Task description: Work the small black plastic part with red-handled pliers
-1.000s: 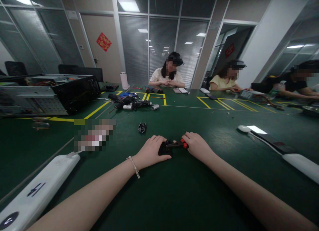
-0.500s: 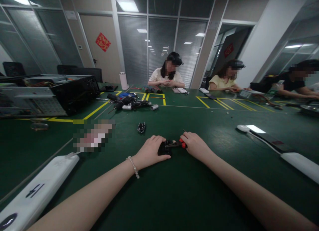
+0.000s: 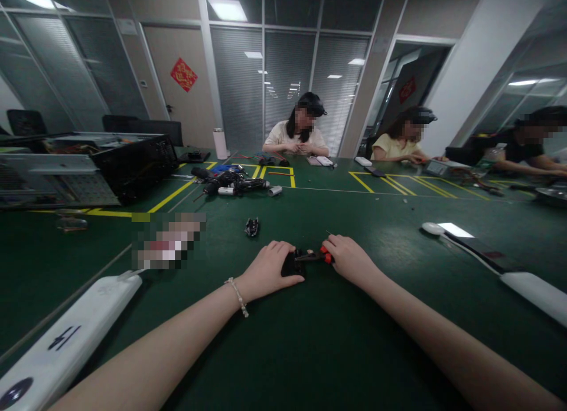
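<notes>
My left hand [image 3: 270, 269] is closed round the left side of a small black part [image 3: 291, 266], holding it down on the green table. Closed on the red handles of a pair of pliers [image 3: 313, 256] is my right hand [image 3: 348, 257]. The dark jaws point left and reach the black part; whether they grip a piece of it cannot be made out. A small black-and-silver part [image 3: 252, 227] lies apart on the table, beyond my left hand.
An opened computer case [image 3: 84, 172] stands at the left. Cables and a screwdriver [image 3: 210, 188] lie farther back. White power banks [image 3: 75, 334] flank my arms, the right one [image 3: 534, 293] cabled to a phone. Several people sit across the table [image 3: 283, 334].
Almost nothing differs. My right hand and the pliers have shifted very slightly to the right, while my left hand stays on the black part.
</notes>
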The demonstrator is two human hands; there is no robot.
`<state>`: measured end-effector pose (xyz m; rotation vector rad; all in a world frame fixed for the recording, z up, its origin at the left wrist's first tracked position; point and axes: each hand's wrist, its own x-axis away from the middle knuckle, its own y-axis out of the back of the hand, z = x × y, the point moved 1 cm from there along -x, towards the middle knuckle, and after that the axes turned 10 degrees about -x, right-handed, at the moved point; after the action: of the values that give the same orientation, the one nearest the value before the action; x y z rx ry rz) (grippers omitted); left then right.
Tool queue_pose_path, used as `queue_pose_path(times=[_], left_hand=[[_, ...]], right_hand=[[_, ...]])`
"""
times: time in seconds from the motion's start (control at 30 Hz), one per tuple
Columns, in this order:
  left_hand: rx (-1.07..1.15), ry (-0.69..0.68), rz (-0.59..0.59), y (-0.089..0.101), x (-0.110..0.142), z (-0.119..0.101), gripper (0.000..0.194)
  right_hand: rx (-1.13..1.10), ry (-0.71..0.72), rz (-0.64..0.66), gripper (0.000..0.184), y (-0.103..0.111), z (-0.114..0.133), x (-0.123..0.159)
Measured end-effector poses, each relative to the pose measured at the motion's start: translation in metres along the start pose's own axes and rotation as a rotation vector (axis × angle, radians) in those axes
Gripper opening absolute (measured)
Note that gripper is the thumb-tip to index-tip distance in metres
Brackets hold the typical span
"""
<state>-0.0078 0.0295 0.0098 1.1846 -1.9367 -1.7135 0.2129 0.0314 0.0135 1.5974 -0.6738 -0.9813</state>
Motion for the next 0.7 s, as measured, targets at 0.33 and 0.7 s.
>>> queue_pose_path(times=[0.33, 0.7], left_hand=[[0.006, 0.003, 0.009, 0.0019, 0.0006, -0.0011, 0.055], [0.015, 0.012, 0.019, 0.0006, -0.0004, -0.0002, 0.055]], right_hand=[[-0.033, 0.029, -0.003, 0.035, 0.0003, -0.0017, 0.0018], [-0.019, 0.024, -0.03, 0.033, -0.0032, -0.003, 0.0014]])
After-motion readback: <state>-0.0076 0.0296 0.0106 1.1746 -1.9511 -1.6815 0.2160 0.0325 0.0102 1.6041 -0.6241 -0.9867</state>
